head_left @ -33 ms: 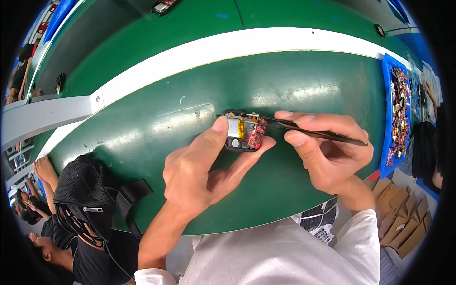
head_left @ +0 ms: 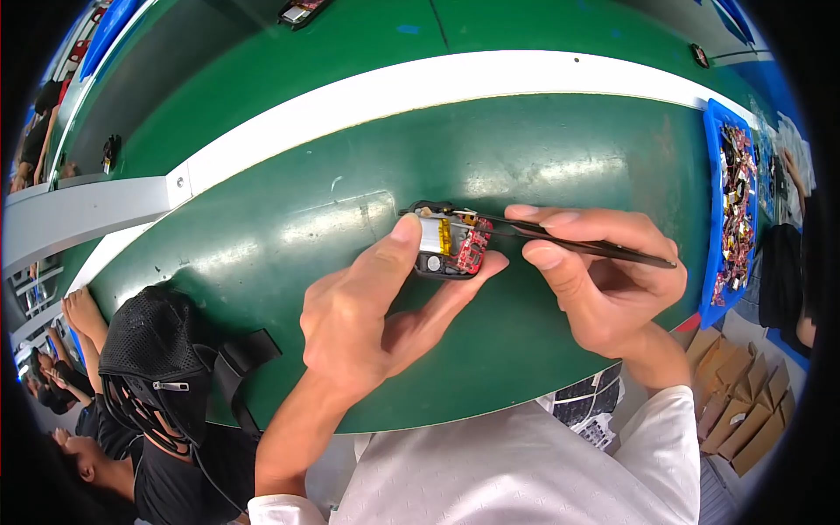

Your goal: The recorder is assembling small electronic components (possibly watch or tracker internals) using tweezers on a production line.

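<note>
My left hand (head_left: 363, 319) grips a small black device housing (head_left: 448, 273) between thumb and fingers, above the green table. Inside the housing lie a silver battery pouch (head_left: 431, 236) with yellow tape and a red circuit board (head_left: 473, 249). A pair of dark tweezers (head_left: 612, 251) is pinched in my right hand (head_left: 612, 280), between the thumb and fingers. Its tips reach into the upper right part of the housing, near the board's top edge. Whether the tips hold anything is too small to tell.
A blue tray (head_left: 710, 219) full of red boards and small parts stands at the right. At the left are a black mesh bag (head_left: 153, 337) and a grey metal post (head_left: 96, 214). A white ledge (head_left: 455, 74) crosses behind. Cardboard pieces (head_left: 744, 402) stand low right; other people are at left.
</note>
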